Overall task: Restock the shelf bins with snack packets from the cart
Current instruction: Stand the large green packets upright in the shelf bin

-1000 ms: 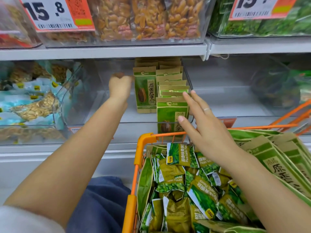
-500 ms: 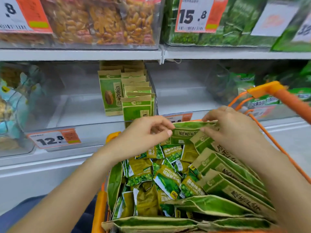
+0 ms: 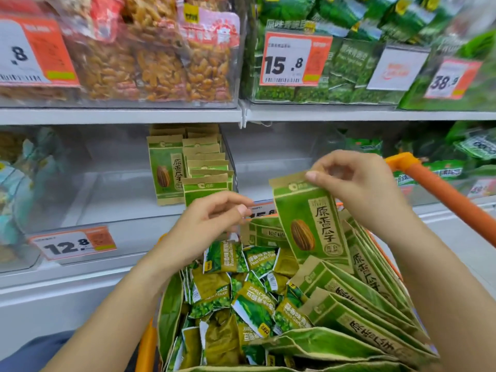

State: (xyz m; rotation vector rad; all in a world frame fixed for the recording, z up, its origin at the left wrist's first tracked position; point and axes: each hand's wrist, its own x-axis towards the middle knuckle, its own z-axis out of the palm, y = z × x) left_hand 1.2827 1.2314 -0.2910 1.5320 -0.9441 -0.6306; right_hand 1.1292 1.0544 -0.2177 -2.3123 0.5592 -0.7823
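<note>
My right hand (image 3: 359, 183) pinches the top edge of a green and tan sunflower-seed packet (image 3: 311, 224) and holds it upright above the orange cart (image 3: 440, 189). My left hand (image 3: 209, 221) hovers just left of the packet with its fingers loosely curled and nothing in them. Below, the cart holds a row of matching seed packets (image 3: 357, 299) on the right and several small green pea packets (image 3: 241, 291) in the middle. On the middle shelf, a clear bin (image 3: 128, 200) holds a short stack of the same seed packets (image 3: 193, 165) standing upright at its right side.
The clear bin to the right (image 3: 273, 162) looks almost bare. Upper shelf bins hold orange nut bags (image 3: 161, 63) and green pea bags (image 3: 349, 49). Price tags (image 3: 72, 244) hang on the shelf fronts. A bin of pale blue packs (image 3: 18, 189) sits far left.
My right hand has lifted one seed packet out of the cart's row. My left hand came back from the shelf bin to the cart and now hovers beside the packet.
</note>
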